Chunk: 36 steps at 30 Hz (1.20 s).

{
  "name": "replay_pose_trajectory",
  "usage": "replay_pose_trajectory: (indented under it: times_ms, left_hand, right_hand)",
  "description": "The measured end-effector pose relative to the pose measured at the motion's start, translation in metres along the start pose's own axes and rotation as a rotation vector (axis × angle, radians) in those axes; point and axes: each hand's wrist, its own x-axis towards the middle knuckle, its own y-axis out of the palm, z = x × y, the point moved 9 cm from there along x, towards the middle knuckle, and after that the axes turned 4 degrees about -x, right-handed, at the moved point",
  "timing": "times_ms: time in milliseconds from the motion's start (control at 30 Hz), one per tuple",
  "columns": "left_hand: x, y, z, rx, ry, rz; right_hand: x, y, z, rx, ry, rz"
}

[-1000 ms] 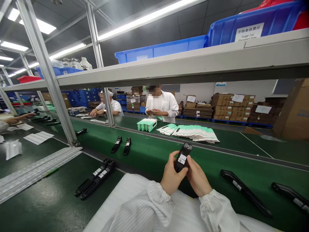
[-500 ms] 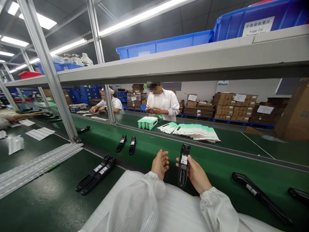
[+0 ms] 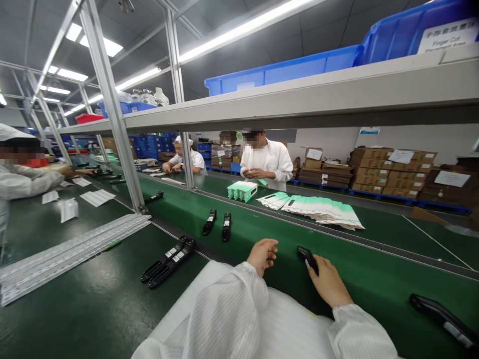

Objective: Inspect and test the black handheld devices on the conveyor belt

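Note:
My right hand (image 3: 330,282) grips a black handset (image 3: 305,254) with an angled head, low over the green belt (image 3: 262,224). Its back and lower end are hidden by my fingers. To the left, my left hand (image 3: 263,256) is held in the air with loosely bent, parted fingers and nothing in them. Two similar handsets with white labels, one of them a short handset (image 3: 226,227), lie on the belt further left. A pair of labelled handsets (image 3: 174,260) rests side by side on the near table. Another handset (image 3: 445,319) lies on the belt at the right.
Across the belt are a fan of green-and-white cartons (image 3: 322,209) and several standing cartons (image 3: 242,190), with a co-worker in white (image 3: 267,158) behind. A metal post (image 3: 112,107) rises at left. Overhead runs a shelf (image 3: 299,97) with blue bins. Another person (image 3: 26,179) sits far left.
The handset in my right hand has turned from upright, label and slotted bay facing me, to tilted down toward the belt. The view has swung left; my left hand stays free.

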Motion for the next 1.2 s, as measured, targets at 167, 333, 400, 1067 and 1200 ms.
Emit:
replay_pose_trajectory:
  times_ms: [167,333,400,1067,1200]
  left_hand:
    - [0.014,-0.036,-0.043,0.518,0.234,-0.085]
    - [0.015,-0.097,-0.089,1.242,0.404,-0.502]
    - [0.018,-0.114,-0.087,1.277,0.304,-0.572]
    - [-0.009,0.007,-0.009,-0.420,-0.242,0.224]
    - [-0.023,0.033,-0.007,-0.429,-0.250,0.309]
  right_hand:
    - [-0.011,-0.023,0.032,0.019,-0.168,-0.167]
    - [-0.019,-0.018,0.053,0.149,-0.249,-0.060]
    - [-0.020,-0.014,0.056,0.178,-0.256,-0.017]
    - [-0.018,-0.013,0.042,0.918,0.173,0.123]
    - [-0.019,-0.015,0.042,1.007,0.210,0.091]
